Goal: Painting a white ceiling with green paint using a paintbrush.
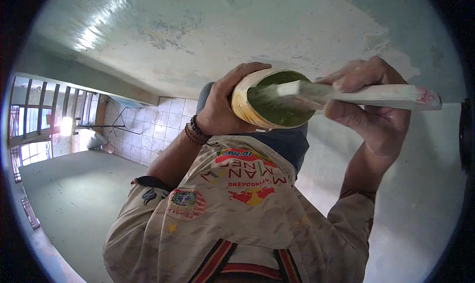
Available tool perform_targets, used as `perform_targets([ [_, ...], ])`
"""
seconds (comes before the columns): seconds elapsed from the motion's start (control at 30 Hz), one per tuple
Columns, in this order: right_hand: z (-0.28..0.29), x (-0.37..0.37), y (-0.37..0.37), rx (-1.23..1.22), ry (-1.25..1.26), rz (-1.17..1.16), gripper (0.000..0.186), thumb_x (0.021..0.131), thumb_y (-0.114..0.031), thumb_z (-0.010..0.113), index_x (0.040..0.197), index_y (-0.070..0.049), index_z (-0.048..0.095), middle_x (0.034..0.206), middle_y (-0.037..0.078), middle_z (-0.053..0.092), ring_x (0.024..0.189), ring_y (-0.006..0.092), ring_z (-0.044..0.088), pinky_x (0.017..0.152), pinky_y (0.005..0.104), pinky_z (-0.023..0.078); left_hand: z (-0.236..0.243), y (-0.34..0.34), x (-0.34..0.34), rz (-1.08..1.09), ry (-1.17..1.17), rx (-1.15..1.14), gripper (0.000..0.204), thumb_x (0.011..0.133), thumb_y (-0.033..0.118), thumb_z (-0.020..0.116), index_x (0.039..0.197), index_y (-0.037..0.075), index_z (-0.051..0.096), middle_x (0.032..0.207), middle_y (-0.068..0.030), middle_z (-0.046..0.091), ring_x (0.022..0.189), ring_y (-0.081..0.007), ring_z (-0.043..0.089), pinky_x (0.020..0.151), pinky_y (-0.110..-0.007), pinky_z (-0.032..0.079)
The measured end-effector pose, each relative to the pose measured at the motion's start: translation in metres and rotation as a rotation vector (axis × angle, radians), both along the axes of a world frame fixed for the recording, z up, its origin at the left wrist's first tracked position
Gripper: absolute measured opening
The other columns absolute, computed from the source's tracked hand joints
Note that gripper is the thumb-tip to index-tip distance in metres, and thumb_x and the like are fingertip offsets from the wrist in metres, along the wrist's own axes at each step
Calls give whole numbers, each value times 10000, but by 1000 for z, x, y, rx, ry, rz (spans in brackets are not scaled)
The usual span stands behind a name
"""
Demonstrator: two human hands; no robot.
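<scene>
My left hand [222,107] is closed around the side of a round, cream-yellow paint pot [241,99], its mouth tilted toward the right. Green paint [284,119] coats the inside. In my right hand [378,130] is a paintbrush [403,96], gripped by its pale flat handle between thumb and fingers. The brush lies almost level, with its head inside the pot's mouth. Motion blurs the bristles, so whether they touch the paint or the inner wall is hard to tell.
Close ahead stands a pale green wall [277,26] with a whitish, flaking patch. To the left are a white tiled surface [146,127], a thin black stand [116,125], a barred window [34,110] and a bright light [67,126]. Another green surface [79,194] is at lower left.
</scene>
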State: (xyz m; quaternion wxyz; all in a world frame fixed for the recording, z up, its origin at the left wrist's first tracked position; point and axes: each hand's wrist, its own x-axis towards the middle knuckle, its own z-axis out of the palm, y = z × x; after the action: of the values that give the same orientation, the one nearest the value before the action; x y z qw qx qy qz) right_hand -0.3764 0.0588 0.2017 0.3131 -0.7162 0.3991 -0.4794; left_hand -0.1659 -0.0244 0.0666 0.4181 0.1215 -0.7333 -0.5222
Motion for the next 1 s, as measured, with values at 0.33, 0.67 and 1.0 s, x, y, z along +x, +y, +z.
perform_targets([
  [0.33,3,19,-22,-225,378,155,172,659,-60,749,783,-21,636,734,98,656,652,177,664,562,269,540,-17,7,-10,130,62,-43,798,529,160,873,1194,11,457,1166,-146,530,1074,-244,529,907,-340,432],
  [0.67,4,22,-17,-195,442,169,200,638,-35,748,804,-33,636,746,103,663,680,196,672,583,271,545,-15,8,-12,134,119,-18,801,526,179,872,1195,7,466,1166,-149,534,1069,-251,535,905,-346,432],
  [1.0,2,24,-21,-347,452,120,199,648,-32,739,799,-40,610,738,93,652,676,210,668,593,287,570,-39,8,2,-61,35,338,931,497,106,858,1288,5,379,1232,-108,498,1138,-196,482,976,-338,381],
])
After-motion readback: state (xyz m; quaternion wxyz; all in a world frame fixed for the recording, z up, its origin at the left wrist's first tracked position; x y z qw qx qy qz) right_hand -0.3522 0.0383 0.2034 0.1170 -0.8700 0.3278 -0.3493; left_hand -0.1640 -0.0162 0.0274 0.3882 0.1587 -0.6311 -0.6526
